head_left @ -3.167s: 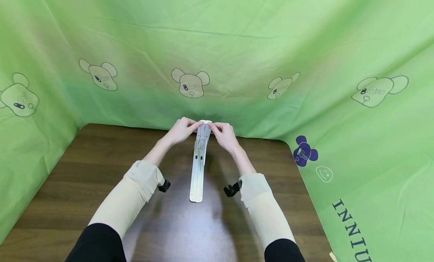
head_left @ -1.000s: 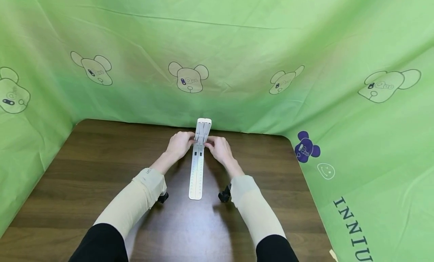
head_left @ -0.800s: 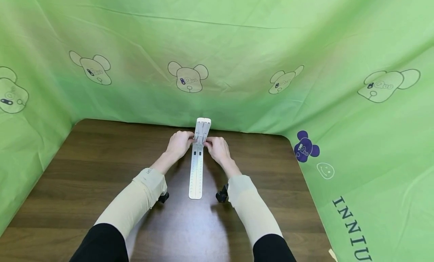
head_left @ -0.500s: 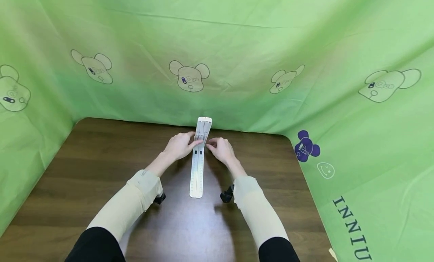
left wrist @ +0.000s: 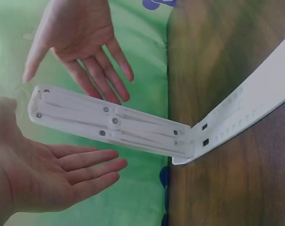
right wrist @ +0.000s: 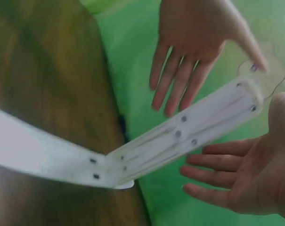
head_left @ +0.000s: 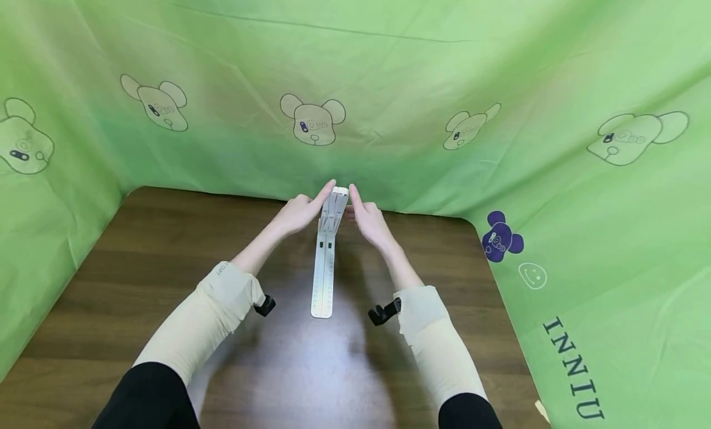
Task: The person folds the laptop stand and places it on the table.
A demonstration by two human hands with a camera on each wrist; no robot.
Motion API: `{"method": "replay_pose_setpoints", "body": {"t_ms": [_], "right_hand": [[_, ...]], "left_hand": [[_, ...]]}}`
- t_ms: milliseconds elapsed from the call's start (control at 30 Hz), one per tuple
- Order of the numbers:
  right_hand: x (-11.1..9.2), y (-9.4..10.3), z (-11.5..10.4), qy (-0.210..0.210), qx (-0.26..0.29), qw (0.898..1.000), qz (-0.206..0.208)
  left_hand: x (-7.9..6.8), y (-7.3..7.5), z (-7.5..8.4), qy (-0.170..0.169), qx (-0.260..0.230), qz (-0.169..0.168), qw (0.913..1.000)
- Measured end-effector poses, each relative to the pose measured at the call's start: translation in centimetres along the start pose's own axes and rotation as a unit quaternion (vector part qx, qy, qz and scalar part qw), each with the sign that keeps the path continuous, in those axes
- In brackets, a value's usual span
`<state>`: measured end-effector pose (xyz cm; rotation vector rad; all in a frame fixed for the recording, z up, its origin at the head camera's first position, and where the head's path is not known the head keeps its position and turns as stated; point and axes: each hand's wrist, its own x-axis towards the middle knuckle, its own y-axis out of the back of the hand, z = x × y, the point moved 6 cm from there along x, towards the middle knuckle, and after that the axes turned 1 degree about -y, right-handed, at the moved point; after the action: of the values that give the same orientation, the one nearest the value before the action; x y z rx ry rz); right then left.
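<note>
A white hinged plastic stand (head_left: 323, 281) is at the middle of the table, its flat strip pointing toward me. From the far end of that strip its screw-studded arm (left wrist: 109, 120) slants upward. My left hand (head_left: 300, 213) is at the left of the arm, thumb raised beside its top end. On the other side my right hand (head_left: 368, 220) mirrors it, thumb also up. Both wrist views show straight, spread fingers and turned palms, with the arm between the hands and neither gripping it. Small dark slots (right wrist: 94, 176) mark the strip near the hinge.
The brown wooden table (head_left: 166, 305) ends just behind the stand. A green curtain (head_left: 389, 77) printed with bear heads hangs behind and along both sides. Black wrist mounts (head_left: 383, 312) jut inward from the sleeves. A small pale piece (head_left: 542, 410) lies at the right edge.
Both hands have left the hinge area, where their fingers were at the stand, and moved up and away to the arm's top. Their fingers have straightened. The stand keeps its bent shape.
</note>
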<state>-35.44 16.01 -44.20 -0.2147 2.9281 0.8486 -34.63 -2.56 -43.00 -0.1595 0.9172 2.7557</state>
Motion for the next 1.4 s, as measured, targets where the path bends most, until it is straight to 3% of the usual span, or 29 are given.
{"method": "replay_pose_setpoints", "body": {"t_ms": [200,400,567,867,1067,1400], "right_hand": [[-0.3,-0.5,-0.7,-0.020,-0.029,0.999,-0.025],[-0.8,-0.6,-0.5,-0.018,-0.031,0.999,-0.009],[-1.7,-0.8,0.1,-0.010,-0.043,0.999,0.000],[-3.7,-1.6,0.8,0.043,-0.055,0.997,0.011],[-5.0,-2.4,2.0,0.102,-0.078,0.991,0.026],[-7.5,-4.2,4.8,0.182,-0.092,0.979,-0.019]], "left_hand": [[-0.1,-0.8,-0.3,-0.006,-0.028,-0.032,0.9991],[-0.4,-1.0,-0.6,-0.008,-0.064,-0.051,0.9966],[-0.9,-1.2,-1.0,-0.008,-0.052,-0.074,0.9959],[-2.3,-2.1,-1.8,-0.055,-0.036,-0.101,0.9927],[-3.3,-3.2,-2.7,-0.092,-0.026,-0.107,0.9897],[-5.1,-4.8,-5.0,-0.134,0.027,-0.128,0.9823]]}}
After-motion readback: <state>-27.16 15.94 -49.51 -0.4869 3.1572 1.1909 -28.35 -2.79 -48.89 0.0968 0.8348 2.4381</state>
